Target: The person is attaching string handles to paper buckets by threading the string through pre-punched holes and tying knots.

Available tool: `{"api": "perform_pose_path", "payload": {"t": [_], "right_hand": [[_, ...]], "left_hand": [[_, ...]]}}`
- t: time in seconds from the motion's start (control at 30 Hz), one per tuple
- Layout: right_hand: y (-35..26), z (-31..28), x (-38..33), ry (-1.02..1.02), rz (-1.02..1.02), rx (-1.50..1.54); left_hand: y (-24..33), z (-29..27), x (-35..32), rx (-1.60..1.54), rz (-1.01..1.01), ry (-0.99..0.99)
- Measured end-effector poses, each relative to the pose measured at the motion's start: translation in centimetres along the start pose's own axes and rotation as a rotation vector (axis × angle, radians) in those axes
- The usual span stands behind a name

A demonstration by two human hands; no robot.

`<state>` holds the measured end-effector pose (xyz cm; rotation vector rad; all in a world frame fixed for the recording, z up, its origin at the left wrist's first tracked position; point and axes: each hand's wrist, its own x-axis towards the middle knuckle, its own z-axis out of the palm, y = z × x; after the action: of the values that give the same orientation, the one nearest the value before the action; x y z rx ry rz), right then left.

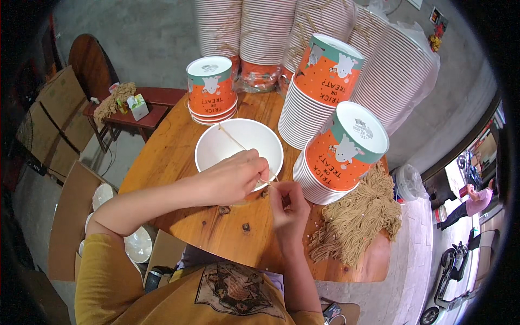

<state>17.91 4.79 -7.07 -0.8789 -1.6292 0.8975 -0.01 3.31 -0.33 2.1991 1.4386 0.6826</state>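
Table (162, 157) is showing glossy, knotted wood; white tub (214, 149), smooth, probably coated paper; yarn bundle (360, 214), matt, rough fibre.

On the table (173, 168), the open bucket (216, 151) stands beneath a strand (233, 137), with one bucket stack (211, 89) behind it to the left, a second stack (314, 105) behind it to the right and a third stack (336, 154) just right of it. The cord bundle (357, 216) lies right of the bucket, toward the person; wrapped stacks (265, 32) stand farther behind it.
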Motion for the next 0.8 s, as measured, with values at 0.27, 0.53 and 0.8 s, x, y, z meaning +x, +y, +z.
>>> {"api": "perform_pose_path", "payload": {"t": [0.27, 0.53, 0.8], "right_hand": [[0.09, -0.17, 0.05, 0.008, -0.010, -0.015], [0.37, -0.06, -0.02, 0.003, -0.024, 0.013], [0.21, -0.30, 0.03, 0.052, -0.054, 0.011]], "left_hand": [[0.14, -0.62, -0.14, -0.108, -0.058, -0.012], [0.47, -0.74, -0.15, -0.163, -0.068, -0.033], [0.62, -0.69, -0.30, -0.138, -0.048, 0.002]]}}
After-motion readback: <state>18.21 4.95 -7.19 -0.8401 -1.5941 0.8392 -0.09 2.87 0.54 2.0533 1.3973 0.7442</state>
